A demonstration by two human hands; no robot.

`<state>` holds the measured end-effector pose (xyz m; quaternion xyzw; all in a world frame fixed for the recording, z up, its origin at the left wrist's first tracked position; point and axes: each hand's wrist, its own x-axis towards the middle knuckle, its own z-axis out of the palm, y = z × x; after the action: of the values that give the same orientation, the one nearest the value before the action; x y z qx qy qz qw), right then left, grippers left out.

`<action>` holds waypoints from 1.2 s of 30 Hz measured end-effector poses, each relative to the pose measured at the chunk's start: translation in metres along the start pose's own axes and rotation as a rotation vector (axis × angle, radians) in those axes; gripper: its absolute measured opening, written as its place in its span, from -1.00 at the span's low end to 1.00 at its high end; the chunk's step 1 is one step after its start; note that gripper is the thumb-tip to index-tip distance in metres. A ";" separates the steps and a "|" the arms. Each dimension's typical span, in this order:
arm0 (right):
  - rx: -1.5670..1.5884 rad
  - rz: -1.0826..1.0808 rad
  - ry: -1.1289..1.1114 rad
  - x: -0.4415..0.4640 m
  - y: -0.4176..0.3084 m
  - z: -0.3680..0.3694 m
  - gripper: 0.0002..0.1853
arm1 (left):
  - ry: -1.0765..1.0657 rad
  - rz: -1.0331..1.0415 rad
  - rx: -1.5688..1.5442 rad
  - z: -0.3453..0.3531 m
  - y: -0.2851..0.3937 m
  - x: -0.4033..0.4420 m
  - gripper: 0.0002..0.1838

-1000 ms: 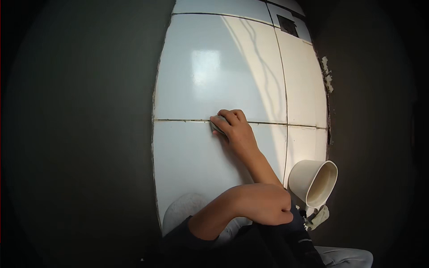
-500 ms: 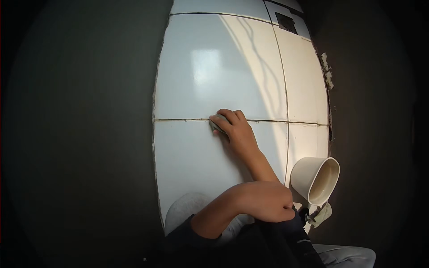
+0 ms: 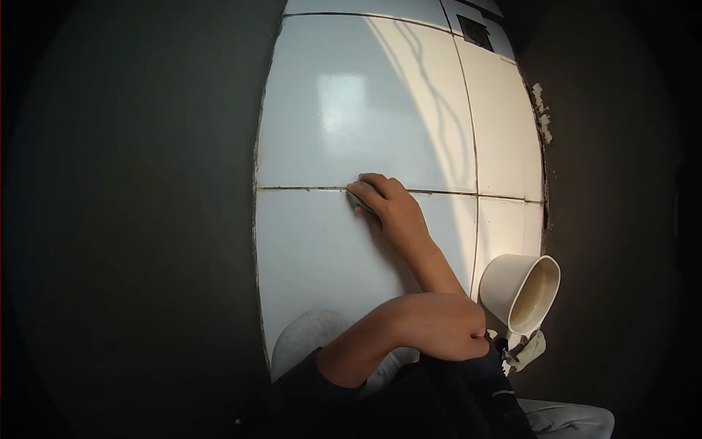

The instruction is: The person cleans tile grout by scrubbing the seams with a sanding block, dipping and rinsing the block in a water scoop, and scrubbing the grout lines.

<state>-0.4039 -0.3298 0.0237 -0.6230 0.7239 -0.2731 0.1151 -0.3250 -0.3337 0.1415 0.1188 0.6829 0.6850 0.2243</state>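
Observation:
My right hand point(image 3: 391, 205) is closed round a small grey-green sponge point(image 3: 363, 196), pressed down on the joint point(image 3: 307, 189) between two large white tiles point(image 3: 314, 234). The fingers bend over the sponge's far side and cover much of it; its left edge shows. My left arm crosses in front of my right arm. The back of my left hand point(image 3: 450, 329) is bent over at the right forearm, its fingers hidden from view.
An off-white dipper point(image 3: 504, 289) with some liquid lies tilted to the right, a crumpled pale cloth point(image 3: 530, 353) by its handle. A dark square opening point(image 3: 475, 31) is at the far right. White scraps point(image 3: 542, 113) lie beside the right tile edge. Dark surfaces flank the tiles.
The whole view has shifted slightly, so the tiles and dipper sit a little further right. My right hand keeps its grip on the sponge at nearly the same spot on the joint.

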 end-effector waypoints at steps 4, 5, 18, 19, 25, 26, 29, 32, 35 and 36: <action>-0.104 0.101 0.091 -0.035 0.049 -0.046 -0.67 | -0.055 -0.072 0.005 -0.001 0.004 0.002 -0.62; -0.119 0.118 0.105 -0.038 0.054 -0.050 -0.68 | -0.052 -0.072 0.003 -0.001 0.004 0.002 -0.62; -0.128 0.130 0.115 -0.038 0.054 -0.042 -0.69 | -0.031 -0.031 -0.014 -0.002 0.001 0.001 -0.61; -0.143 0.149 0.144 -0.040 0.055 -0.048 -0.69 | -0.050 -0.041 -0.023 -0.003 0.004 0.002 -0.61; -0.062 -0.013 0.096 0.001 -0.003 0.015 -0.70 | 0.008 0.015 0.000 -0.001 0.005 0.002 -0.61; -0.061 -0.011 0.101 0.004 -0.006 0.012 -0.70 | 0.004 0.012 0.003 -0.003 0.005 0.001 -0.61; -0.114 0.002 0.029 -0.005 0.002 0.001 -0.71 | 0.053 0.035 -0.007 -0.003 0.002 -0.003 -0.61; -0.178 0.143 0.137 -0.036 0.045 -0.037 -0.68 | -0.005 -0.015 -0.026 -0.003 0.005 -0.001 -0.62; -0.251 0.154 0.138 -0.041 0.053 -0.048 -0.68 | -0.041 -0.049 -0.011 0.000 0.007 0.002 -0.62; -0.226 0.109 0.150 -0.035 0.050 -0.040 -0.68 | -0.038 -0.035 -0.016 0.001 0.006 0.004 -0.62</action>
<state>-0.4586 -0.2824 0.0236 -0.5697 0.7893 -0.2290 0.0043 -0.3288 -0.3311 0.1473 0.1181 0.6751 0.6838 0.2504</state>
